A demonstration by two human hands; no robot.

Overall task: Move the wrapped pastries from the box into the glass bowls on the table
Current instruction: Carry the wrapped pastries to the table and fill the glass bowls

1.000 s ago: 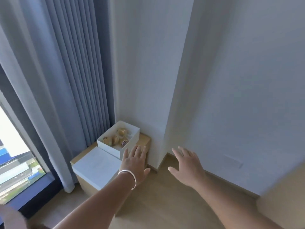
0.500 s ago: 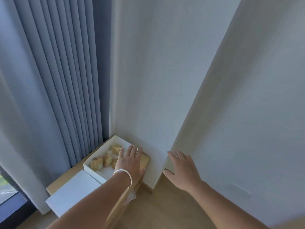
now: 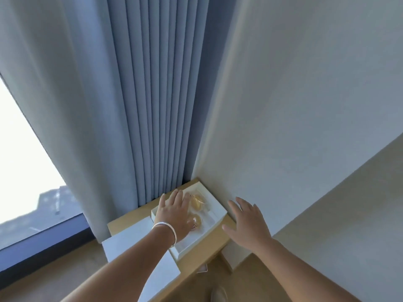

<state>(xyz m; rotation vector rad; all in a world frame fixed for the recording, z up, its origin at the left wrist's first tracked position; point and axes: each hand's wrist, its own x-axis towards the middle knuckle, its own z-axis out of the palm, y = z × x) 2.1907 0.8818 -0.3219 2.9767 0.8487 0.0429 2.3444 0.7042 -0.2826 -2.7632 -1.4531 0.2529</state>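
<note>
Left hand point(image 3: 174, 216) flat over white box point(image 3: 214, 216) at table's point(image 3: 128, 223) far corner, fingers straight above wrapped pastries point(image 3: 197, 203). Right hand point(image 3: 247, 223) spread, holding nothing, beside box's right edge.

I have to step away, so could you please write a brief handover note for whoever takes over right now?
Left hand: open, fingers spread, reaching into the open white cardboard box over the clear-wrapped golden pastries; no grip visible.
Right hand: open, hovering by the box's right rim.
The box sits on a low light wooden stand; its flat white lid lies beside it.
Done: nothing visibly moved.
Left: all pastries; no glass bowls in view.
</note>
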